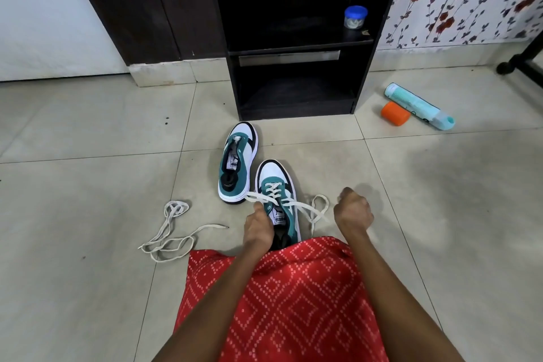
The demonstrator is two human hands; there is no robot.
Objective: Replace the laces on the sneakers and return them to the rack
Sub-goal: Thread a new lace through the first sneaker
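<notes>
Two green, white and black sneakers stand on the tiled floor. The near sneaker carries a white lace threaded through its eyelets. My left hand pinches the left end of that lace beside the tongue. My right hand is closed in a fist to the right of the shoe, apparently gripping the lace's other end, which loops on the floor. The far sneaker has no lace. A loose white lace lies coiled on the floor to the left.
A dark rack with open shelves stands ahead; a blue-lidded jar sits on its middle shelf. An orange cap and a teal bottle lie on the floor at the right. Red patterned cloth covers my lap.
</notes>
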